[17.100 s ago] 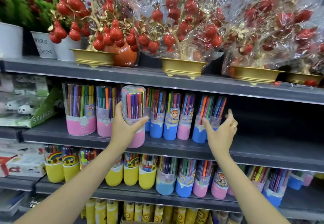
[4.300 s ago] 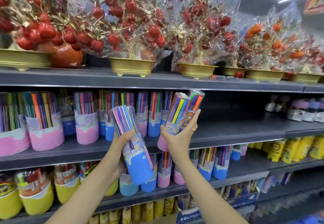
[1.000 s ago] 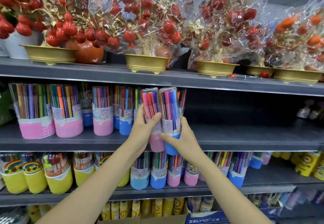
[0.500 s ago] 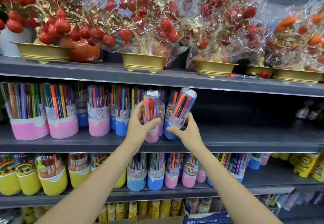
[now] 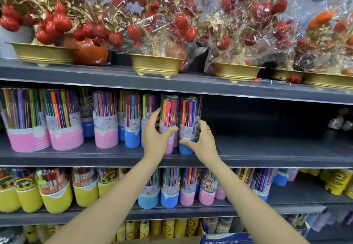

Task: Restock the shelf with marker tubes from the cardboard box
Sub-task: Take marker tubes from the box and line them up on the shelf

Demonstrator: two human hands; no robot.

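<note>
Two clear marker tubes stand upright near the front edge of the middle grey shelf (image 5: 267,154). My left hand (image 5: 154,138) grips the pink-based tube (image 5: 169,117), thumb in front and fingers behind it. My right hand (image 5: 200,140) holds the blue-based tube (image 5: 188,121) beside it, thumb across the blue base and fingers round its right side. To their left runs a row of several pink- and blue-based marker tubes (image 5: 107,121). At the bottom edge a strip of the cardboard box (image 5: 156,241) shows.
The middle shelf right of my hands is bare up to small items (image 5: 342,123) at the far right. Wrapped red-fruit ornaments in gold bowls (image 5: 155,65) line the top shelf. The lower shelf holds yellow tubs (image 5: 55,196) and more marker tubes (image 5: 170,188).
Both tubes went from held in the air, the blue one tilted, to standing upright on the middle shelf side by side. My hands stay on them.
</note>
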